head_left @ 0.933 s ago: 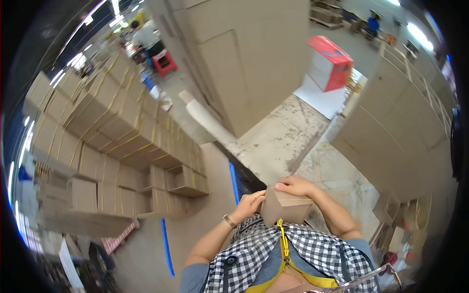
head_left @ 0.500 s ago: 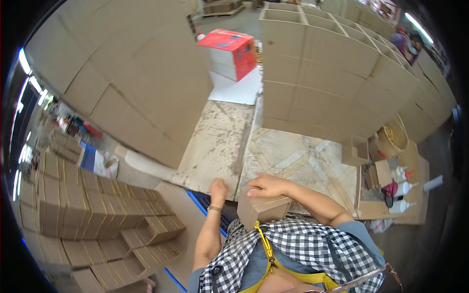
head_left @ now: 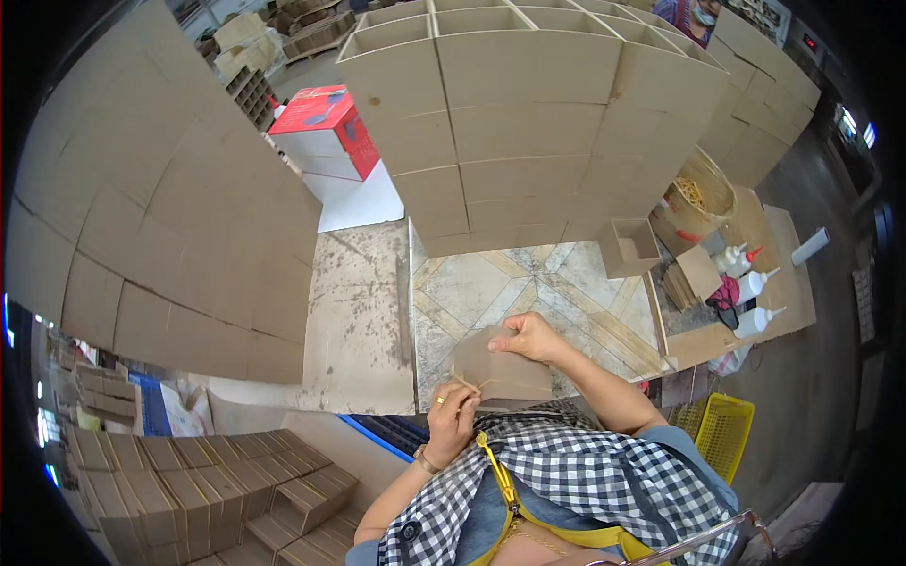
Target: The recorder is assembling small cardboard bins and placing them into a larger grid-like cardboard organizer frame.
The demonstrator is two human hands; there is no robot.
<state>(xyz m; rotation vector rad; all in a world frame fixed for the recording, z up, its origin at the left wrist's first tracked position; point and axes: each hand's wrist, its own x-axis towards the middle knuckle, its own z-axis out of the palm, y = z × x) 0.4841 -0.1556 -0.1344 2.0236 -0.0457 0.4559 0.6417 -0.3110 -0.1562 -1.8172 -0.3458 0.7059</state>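
Against the near edge of the tabletop, in front of my body, stands a small brown cardboard box [head_left: 510, 379]. My right hand [head_left: 530, 340] is closed on its upper edge, thumb on the near side and fingers over the far side. At the box's lower left corner my left hand [head_left: 450, 415] pinches a tan rubber band [head_left: 466, 383], stretched up at the corner. Part of the band runs along the box; how far round it goes is hidden.
Stacked cardboard boxes form a wall [head_left: 528, 123] behind the table and another [head_left: 160, 198] at left. Banded boxes [head_left: 198, 481] fill the lower left. At right are an open box [head_left: 630, 247], a tub of rubber bands [head_left: 698, 203], white squeeze bottles [head_left: 755, 285] and a yellow basket [head_left: 725, 436].
My left hand has come right to the box and now pulls on a rubber band there. The box is turned and farther onto the tabletop. The whole view has shifted.
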